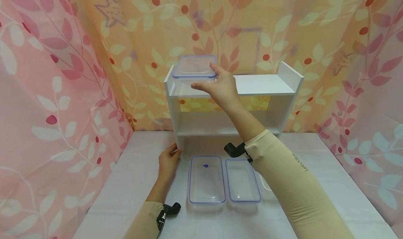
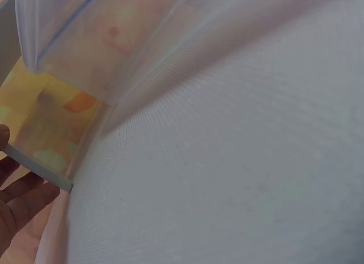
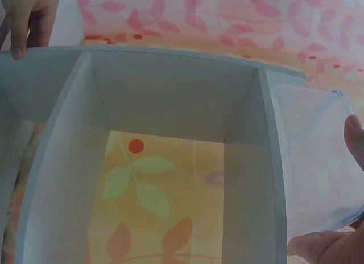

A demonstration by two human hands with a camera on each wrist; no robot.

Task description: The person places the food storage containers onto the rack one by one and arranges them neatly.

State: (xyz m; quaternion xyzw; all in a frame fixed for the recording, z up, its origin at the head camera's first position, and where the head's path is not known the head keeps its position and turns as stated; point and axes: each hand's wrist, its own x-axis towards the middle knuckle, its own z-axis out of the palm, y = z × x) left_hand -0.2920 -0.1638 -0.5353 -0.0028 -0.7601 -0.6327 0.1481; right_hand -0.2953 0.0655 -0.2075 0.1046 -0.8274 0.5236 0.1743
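Note:
A clear plastic food container with a blue-rimmed lid [image 1: 194, 67] is at the left end of the top board of a white shelf [image 1: 264, 84]. My right hand [image 1: 225, 88] grips it from the right side, thumb and fingers spread along its wall. In the right wrist view the container [image 3: 315, 156] sits right against the top board, between thumb and fingers. Low down at the shelf's left side panel [image 2: 42, 172], my left hand [image 1: 169, 161] pinches the panel's edge between thumb and fingers.
On the white-covered table [image 1: 126, 197], in front of the shelf, a larger clear container [image 1: 206, 186] lies beside a smaller one [image 1: 243, 183], both blue-rimmed. A white rounded edge [image 1: 266, 183] shows beside my right sleeve. Patterned curtains [image 1: 141, 57] close off the back and sides.

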